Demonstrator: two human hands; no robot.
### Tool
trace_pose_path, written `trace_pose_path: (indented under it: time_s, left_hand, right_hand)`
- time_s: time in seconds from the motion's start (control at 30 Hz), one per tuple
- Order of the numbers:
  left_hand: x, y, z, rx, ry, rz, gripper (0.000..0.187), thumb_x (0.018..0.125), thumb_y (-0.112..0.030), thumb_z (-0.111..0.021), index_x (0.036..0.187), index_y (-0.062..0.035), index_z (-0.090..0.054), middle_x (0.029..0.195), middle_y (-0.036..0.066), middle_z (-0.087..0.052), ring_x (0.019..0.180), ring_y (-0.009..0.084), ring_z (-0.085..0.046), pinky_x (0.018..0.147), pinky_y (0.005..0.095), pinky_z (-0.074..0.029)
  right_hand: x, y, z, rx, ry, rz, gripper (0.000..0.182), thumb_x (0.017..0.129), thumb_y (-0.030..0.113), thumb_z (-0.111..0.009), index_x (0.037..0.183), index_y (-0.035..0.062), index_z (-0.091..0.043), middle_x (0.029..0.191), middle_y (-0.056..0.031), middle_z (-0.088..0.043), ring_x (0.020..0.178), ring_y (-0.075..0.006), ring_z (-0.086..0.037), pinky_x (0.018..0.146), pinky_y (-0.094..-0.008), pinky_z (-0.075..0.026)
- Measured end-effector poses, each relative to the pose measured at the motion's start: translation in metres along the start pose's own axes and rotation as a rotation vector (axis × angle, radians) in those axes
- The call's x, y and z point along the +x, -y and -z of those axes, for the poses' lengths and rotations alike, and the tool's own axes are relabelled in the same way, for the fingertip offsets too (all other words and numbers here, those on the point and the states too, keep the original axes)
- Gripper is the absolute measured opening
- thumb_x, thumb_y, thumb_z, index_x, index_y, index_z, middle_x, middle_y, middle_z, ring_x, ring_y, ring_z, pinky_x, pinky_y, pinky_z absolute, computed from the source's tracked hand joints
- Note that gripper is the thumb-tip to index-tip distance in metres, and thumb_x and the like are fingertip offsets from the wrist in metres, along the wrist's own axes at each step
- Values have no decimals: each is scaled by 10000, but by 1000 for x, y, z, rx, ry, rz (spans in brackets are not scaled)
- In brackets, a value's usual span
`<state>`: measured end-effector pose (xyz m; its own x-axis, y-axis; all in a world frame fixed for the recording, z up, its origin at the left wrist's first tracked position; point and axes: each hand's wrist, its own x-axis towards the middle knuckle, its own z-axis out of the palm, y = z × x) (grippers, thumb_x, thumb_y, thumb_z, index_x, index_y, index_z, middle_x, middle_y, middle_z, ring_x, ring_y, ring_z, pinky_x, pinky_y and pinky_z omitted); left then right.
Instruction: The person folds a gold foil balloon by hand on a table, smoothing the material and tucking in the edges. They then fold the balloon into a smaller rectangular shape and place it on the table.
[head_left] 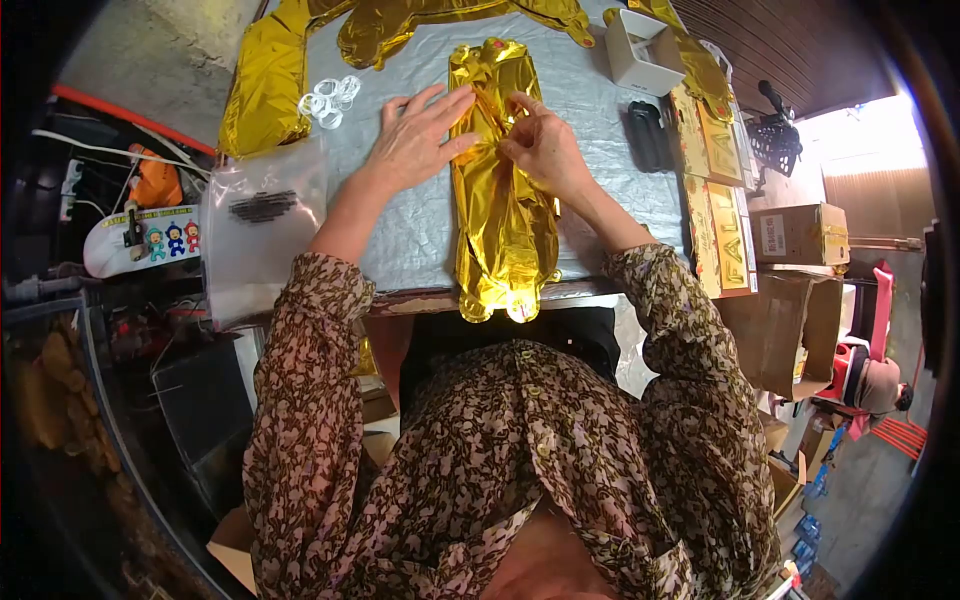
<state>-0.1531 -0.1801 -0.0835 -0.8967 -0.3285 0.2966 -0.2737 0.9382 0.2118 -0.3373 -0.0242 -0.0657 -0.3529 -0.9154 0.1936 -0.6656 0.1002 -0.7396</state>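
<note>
A gold foil balloon [505, 230], deflated and folded into a long strip, lies on the grey cloth-covered table [400, 235]. Its near end hangs slightly over the front edge. My left hand [415, 140] rests on the strip's left side, fingers stretched out and pressing the foil. On the right side, my right hand [548, 150] pinches a fold of the same foil between thumb and fingers. The foil under the fingertips is partly hidden.
More gold foil [265, 80] lies along the back and left. Clear plastic rings [330, 100] and a plastic bag [265, 260] with black sticks are at left. A white box [645, 55], black tray [648, 137] and printed packages [722, 235] line the right side.
</note>
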Motion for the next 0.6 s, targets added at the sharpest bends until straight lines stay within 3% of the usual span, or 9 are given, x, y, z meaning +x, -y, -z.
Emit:
trace_pose_path:
  time_s: [0.07, 0.13, 0.17, 0.23, 0.27, 0.33, 0.43, 0.6]
  left_hand:
    - [0, 0, -1, 14, 0, -3, 634, 1046, -517, -554, 1567, -161, -484, 1628, -4, -466, 1489, 248, -402, 1177, 518, -240]
    - [0, 0, -1, 18, 5, 6, 638, 1043, -517, -560, 1563, -154, -489, 1633, -10, -457, 1490, 248, -398, 1179, 513, -241]
    - [0, 0, -2, 18, 5, 6, 638, 1043, -517, -560, 1563, -154, -489, 1633, -10, -457, 1490, 248, -398, 1179, 513, -241]
    - [0, -1, -1, 21, 15, 20, 629, 1043, -513, -562, 1560, -161, -494, 1633, -14, -454, 1491, 246, -395, 1179, 507, -246]
    - [0, -1, 0, 22, 12, 22, 629, 1043, -513, -562, 1560, -161, -494, 1633, -14, -454, 1491, 246, -395, 1179, 507, -246]
    - [0, -2, 1, 8, 7, 24, 637, 1040, -518, -563, 1558, -155, -496, 1633, -14, -453, 1488, 245, -397, 1181, 505, -249]
    - [-1, -2, 1, 22, -18, 13, 652, 1037, -532, -560, 1558, -146, -494, 1637, -18, -446, 1487, 246, -397, 1183, 501, -251]
    - [-2, -4, -1, 5, -16, 19, 684, 1032, -573, -541, 1562, -144, -486, 1640, -14, -436, 1497, 246, -381, 1198, 500, -236]
  right_hand:
    - [0, -1, 0, 5, 9, 0, 655, 844, 32, -770, 1432, -95, -513, 781, -97, -745, 742, -155, -718, 721, -303, -554]
    - [0, -4, -2, -11, -5, 32, 483, 854, 36, -769, 1298, -91, -625, 900, -137, -768, 756, -182, -730, 744, -325, -558]
    - [0, -5, -2, -12, -4, 32, 483, 854, 36, -769, 1298, -91, -625, 900, -137, -768, 756, -182, -730, 744, -325, -558]
    - [0, -6, -2, -88, -30, 104, 291, 864, 43, -766, 1118, -83, -703, 1065, -172, -768, 782, -235, -746, 771, -351, -563]
    - [1, -7, -2, -90, -29, 107, 291, 864, 43, -766, 1118, -83, -703, 1065, -172, -768, 782, -235, -746, 771, -351, -563]
    - [2, -5, -1, -41, 9, 44, 165, 870, 60, -767, 963, -72, -730, 1172, -200, -746, 831, -285, -754, 805, -378, -564]
    - [3, 2, 2, -46, 34, -22, 159, 877, 73, -765, 959, -61, -737, 1219, -208, -730, 863, -294, -757, 821, -388, -565]
    - [3, -4, 5, -69, 53, 41, 135, 880, 73, -753, 929, -52, -742, 1330, -205, -681, 950, -330, -742, 848, -408, -569]
